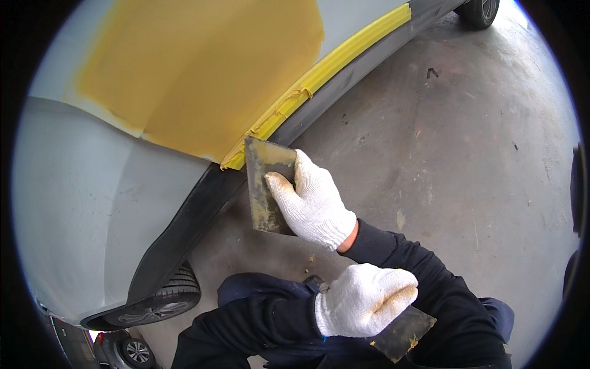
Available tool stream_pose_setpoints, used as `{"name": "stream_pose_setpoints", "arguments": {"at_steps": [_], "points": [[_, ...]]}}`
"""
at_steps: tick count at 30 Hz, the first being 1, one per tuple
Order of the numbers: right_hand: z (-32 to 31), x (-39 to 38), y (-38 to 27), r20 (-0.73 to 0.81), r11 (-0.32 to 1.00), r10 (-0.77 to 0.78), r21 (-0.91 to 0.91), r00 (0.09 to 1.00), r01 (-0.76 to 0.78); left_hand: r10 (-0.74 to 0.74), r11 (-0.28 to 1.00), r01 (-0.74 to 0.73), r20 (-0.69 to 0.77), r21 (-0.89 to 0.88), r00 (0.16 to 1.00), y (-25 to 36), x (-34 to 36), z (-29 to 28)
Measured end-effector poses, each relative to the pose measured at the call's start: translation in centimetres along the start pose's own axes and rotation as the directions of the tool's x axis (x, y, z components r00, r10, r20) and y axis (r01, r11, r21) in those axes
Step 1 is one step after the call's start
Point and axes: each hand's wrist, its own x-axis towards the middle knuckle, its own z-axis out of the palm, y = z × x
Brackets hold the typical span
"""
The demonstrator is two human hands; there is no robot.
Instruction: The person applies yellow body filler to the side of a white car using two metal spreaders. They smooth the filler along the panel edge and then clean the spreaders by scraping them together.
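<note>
My right hand [318, 206], in a white knit glove, grips a flat dark putty spreader [263, 206] smeared with tan filler. The spreader's upper corner is close to the yellow masking tape [329, 69] along the car's lower edge; I cannot tell whether they touch. Nearer to me, my left hand [362, 301], gloved too, is closed on a second dark putty spreader [404, 334] with yellowish bits on its edge. Above the tape, a wide tan filler patch [209, 67] covers the pale grey car panel [67, 160]. Ragged strings of filler cling to the tape.
Black plastic trim [178, 240] runs below the tape and round the wheel arch. One car wheel [163, 301] is at lower left, another [478, 12] at the far right. Grey concrete floor [455, 141] with small scraps lies beside the car. A dark car [123, 350] stands farther back, lower left.
</note>
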Motion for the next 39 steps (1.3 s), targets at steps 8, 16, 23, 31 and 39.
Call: {"name": "stream_pose_setpoints", "arguments": {"at_steps": [8, 16, 23, 31, 39], "points": [[4.4, -1.4, -1.0, 0.046, 0.999, 0.026, -0.039, 0.999, -0.024, 0.053, 0.998, -0.053, -0.005, -0.036, 0.999, 1.3, -2.7, -1.5], [5.7, -1.3, -0.9, 0.075, 0.999, 0.035, -0.042, 0.997, -0.032, 0.076, 0.997, -0.076, 0.001, -0.031, 0.997, 0.9, -2.7, -1.8], [6.4, -1.5, -0.8, 0.093, 0.999, 0.037, -0.013, 0.995, -0.036, 0.098, 0.994, -0.098, -0.01, -0.045, 0.995, 0.4, -3.1, -1.6], [7.0, -1.6, -1.4, 0.139, 0.998, 0.052, -0.046, 0.989, -0.045, 0.084, 0.996, -0.083, 0.014, -0.028, 0.996, 0.7, -3.6, -2.0], [7.2, -1.6, -1.5, 0.17, 0.996, 0.064, -0.079, 0.983, -0.051, 0.088, 0.996, -0.089, 0.023, 0.015, 0.996, 1.2, -3.5, -2.3]]}}
